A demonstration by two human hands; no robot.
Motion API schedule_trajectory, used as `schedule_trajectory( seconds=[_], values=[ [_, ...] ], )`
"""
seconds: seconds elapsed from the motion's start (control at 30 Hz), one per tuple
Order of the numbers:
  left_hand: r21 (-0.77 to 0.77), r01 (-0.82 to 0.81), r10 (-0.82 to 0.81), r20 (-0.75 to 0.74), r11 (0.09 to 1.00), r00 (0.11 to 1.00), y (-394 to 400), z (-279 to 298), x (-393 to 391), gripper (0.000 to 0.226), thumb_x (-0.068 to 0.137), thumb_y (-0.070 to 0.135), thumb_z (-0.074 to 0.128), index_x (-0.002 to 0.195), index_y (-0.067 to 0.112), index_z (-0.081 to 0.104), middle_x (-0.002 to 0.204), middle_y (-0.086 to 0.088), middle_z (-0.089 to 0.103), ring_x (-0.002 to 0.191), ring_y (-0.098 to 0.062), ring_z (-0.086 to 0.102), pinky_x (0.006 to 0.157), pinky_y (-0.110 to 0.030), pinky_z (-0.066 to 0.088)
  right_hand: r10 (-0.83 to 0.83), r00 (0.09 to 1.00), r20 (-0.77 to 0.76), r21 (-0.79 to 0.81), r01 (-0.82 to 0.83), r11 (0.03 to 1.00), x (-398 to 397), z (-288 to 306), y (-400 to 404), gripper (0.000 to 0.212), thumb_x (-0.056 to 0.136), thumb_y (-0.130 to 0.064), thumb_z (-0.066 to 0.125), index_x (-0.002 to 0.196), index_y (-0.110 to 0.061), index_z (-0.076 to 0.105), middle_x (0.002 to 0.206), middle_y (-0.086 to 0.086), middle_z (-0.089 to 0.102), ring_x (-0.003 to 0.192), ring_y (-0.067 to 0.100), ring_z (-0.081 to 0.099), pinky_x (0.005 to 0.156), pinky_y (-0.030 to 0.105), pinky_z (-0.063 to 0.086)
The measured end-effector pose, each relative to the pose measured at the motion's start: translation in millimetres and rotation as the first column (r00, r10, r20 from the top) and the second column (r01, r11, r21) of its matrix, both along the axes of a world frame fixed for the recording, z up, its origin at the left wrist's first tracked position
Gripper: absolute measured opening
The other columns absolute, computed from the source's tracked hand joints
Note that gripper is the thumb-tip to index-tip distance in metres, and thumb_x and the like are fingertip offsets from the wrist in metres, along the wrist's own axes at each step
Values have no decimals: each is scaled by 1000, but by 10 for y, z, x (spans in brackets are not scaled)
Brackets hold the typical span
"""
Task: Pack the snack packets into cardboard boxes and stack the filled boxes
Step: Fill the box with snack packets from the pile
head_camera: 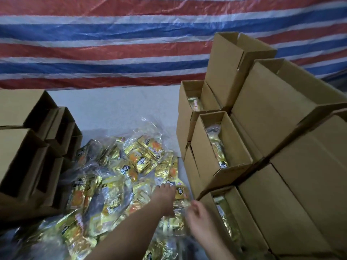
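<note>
A heap of yellow snack packets [131,166], bundled in clear plastic bags, lies on the pale surface in front of me. My left hand [166,196] reaches into the heap's right side, its fingers curled over a bundle of packets [180,191]. My right hand [197,212] is just to its right, blurred, next to crinkled clear plastic; its grip does not show. On the right stand stacked cardboard boxes [272,113]. Three of them have open ends showing packets inside [218,147].
Several empty cardboard boxes [28,147] lie on their sides at the left, open ends towards the heap. A red, white and blue striped tarp [112,44] hangs behind. A strip of bare pale surface [116,106] lies between the two box groups.
</note>
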State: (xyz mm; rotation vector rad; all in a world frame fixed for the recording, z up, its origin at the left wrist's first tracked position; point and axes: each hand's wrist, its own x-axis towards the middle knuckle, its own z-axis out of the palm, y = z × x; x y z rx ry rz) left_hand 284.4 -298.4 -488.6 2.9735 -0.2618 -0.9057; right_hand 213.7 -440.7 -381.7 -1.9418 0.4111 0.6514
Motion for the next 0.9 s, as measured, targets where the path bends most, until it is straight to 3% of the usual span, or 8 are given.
schedule_trajectory(
  seconds=[0.1,0.2,0.37,0.43,0.53,0.73,0.83,0.9],
  values=[
    [39,-44,44,-13,998,999,-10,-40,-8,98,81,47,75,153,9,20,157,-19,24,145,-36,24,121,-49,20,15,1000,-4,-18,-15,1000,-5,-4,-19,20,105,-27,47,125,-30,48,100,-19,50,82,-11,45,56,6,31],
    [44,-79,80,-14,996,997,15,-61,-38,93,81,52,73,151,12,27,159,-19,21,147,-37,20,120,-52,18,42,999,-7,-53,-42,998,-21,28,0,30,104,-28,47,134,-24,52,115,-8,53,95,2,52,65,14,36],
    [-48,-205,201,-70,978,977,35,-79,-53,92,77,49,79,145,15,28,147,-17,39,136,-34,40,116,-47,31,42,999,-20,-12,-43,999,-74,69,20,25,104,-31,47,128,-30,54,118,-10,53,103,5,49,89,24,35],
    [-55,-240,236,-75,969,969,41,-51,-33,104,74,52,81,150,12,22,146,-15,41,134,-32,43,113,-45,35,40,999,-18,-2,-40,999,-81,66,11,18,104,-32,48,121,-34,54,111,-15,52,100,2,49,86,23,38],
    [-116,-318,307,-104,941,946,62,-15,6,118,71,54,82,156,12,11,147,-14,41,133,-32,45,112,-46,38,44,999,-12,5,-44,999,-89,72,-5,11,103,-31,48,101,-40,54,98,-22,53,85,-8,49,66,15,37],
    [-399,-523,488,-194,753,851,49,246,64,67,76,27,80,135,12,52,101,3,59,94,-17,61,81,-24,55,32,999,-3,-16,-32,999,-140,112,-67,13,102,-31,51,97,-33,62,94,-2,67,64,7,54,57,21,39],
    [-546,-582,546,-250,602,799,159,529,-1,33,74,30,81,102,14,71,83,6,64,74,-9,60,69,-19,52,-37,998,-41,6,38,999,-135,117,-25,15,102,-32,50,102,-28,64,101,1,68,76,11,59,64,22,43],
    [-624,-610,605,-261,488,752,244,759,-129,13,79,26,77,86,18,70,76,6,63,61,-4,55,54,-14,45,-104,992,-78,73,110,991,-125,128,60,26,101,-40,53,116,-21,63,114,4,65,99,18,62,84,31,48]
  ],
)
